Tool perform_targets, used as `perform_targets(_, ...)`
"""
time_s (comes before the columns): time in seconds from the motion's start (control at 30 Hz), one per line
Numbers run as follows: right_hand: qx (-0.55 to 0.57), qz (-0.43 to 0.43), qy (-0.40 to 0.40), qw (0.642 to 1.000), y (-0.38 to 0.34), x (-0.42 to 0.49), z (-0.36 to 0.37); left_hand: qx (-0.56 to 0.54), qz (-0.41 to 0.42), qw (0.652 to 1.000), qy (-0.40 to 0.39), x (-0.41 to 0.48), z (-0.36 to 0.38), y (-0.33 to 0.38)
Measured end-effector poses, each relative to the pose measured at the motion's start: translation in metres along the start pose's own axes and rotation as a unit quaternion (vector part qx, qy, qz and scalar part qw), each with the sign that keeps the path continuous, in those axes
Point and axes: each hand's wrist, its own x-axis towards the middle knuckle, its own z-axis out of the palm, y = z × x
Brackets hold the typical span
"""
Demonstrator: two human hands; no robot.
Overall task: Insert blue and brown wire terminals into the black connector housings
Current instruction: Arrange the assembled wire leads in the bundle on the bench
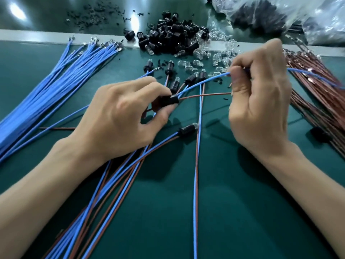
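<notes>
Head view: left hand (119, 116) grip pinching black connector housing (169, 100) between thumb and fingertips, just left of centre above green worktop (233, 202). Blue wire (203, 81) and brown wire (205, 95) leaving housing toward 3 o'clock. Right hand (261, 101) grip curling tight, pinching blue wire. Brown wire end disappearing behind right thumb. Terminals hiding inside housing, depth unclear. Housing pile (173, 36) lying at 12 o'clock.

Head camera: worn by the person, looking forward and down
Green mat (242, 202): seen from above, close
Left hand (119, 116), right hand (259, 101): near, mid-frame, forearms entering from below
</notes>
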Motion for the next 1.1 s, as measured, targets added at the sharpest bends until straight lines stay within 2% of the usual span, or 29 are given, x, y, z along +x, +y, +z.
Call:
perform_targets(0.2,-0.018,0.049,0.081,0.995,0.0050,0.0007,-0.0029,0.004,-0.017,1.000,0.007,-0.0012,0.0002,-0.0013)
perform_targets(0.37,-0.020,0.046,0.046,0.998,0.0049,-0.0004,-0.0016,-0.004,-0.014,1.000,0.026,-0.0004,0.0000,-0.0004)
perform_targets(0.5,-0.039,0.069,0.059,0.995,0.0064,0.0000,-0.0012,0.005,-0.010,0.999,0.046,-0.0018,-0.0013,-0.0009)
perform_targets(0.77,-0.057,0.072,0.036,0.995,0.0057,0.0000,0.0007,-0.001,-0.007,0.998,0.069,-0.0033,-0.0019,-0.0028)
perform_targets(1.1,-0.012,0.042,0.021,0.999,0.0044,-0.0009,0.0006,0.006,-0.019,0.997,0.074,-0.0035,-0.0008,-0.0055)
